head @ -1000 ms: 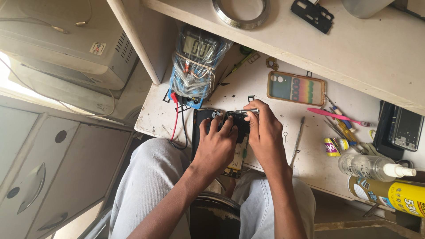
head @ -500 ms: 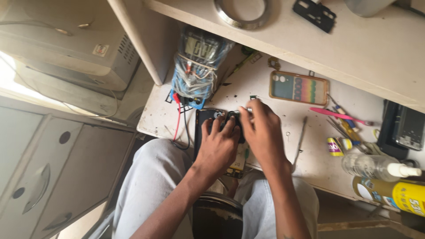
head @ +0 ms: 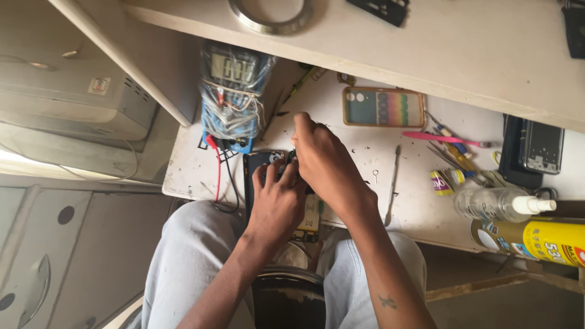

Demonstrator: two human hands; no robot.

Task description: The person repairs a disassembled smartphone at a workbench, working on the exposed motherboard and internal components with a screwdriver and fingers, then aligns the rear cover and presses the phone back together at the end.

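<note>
A dark opened phone (head: pixel 259 167) is seen lying flat near the front edge of the white table (head: pixel 414 207), directly ahead of the person's lap. The left hand (head: pixel 277 198) is laid over it with the fingers spread and pressed down on its surface, so that the phone is pinned in place. The right hand (head: pixel 323 161) is closed over the phone's upper end, fingers curled tightly together; whether a small tool or part is pinched in them cannot be told, since the fingertips are hidden. The two hands are touching each other above the phone.

Just behind the phone, a blue multimeter wrapped in clear plastic (head: pixel 234 100) is propped against the shelf upright, with a red lead (head: pixel 217 167) and a black one trailing down over the table edge. A phone case with rainbow stripes (head: pixel 384 108) is placed farther back to the right. A thin metal spudger (head: pixel 393 183) is lying beside the right forearm, a pink tool (head: pixel 436 137) and other small tools are scattered beyond it, and a clear bottle (head: pixel 493 203) and a yellow can (head: pixel 536 239) are lying on their sides at the right end. A metal ring (head: pixel 271 15) is resting on the shelf above
</note>
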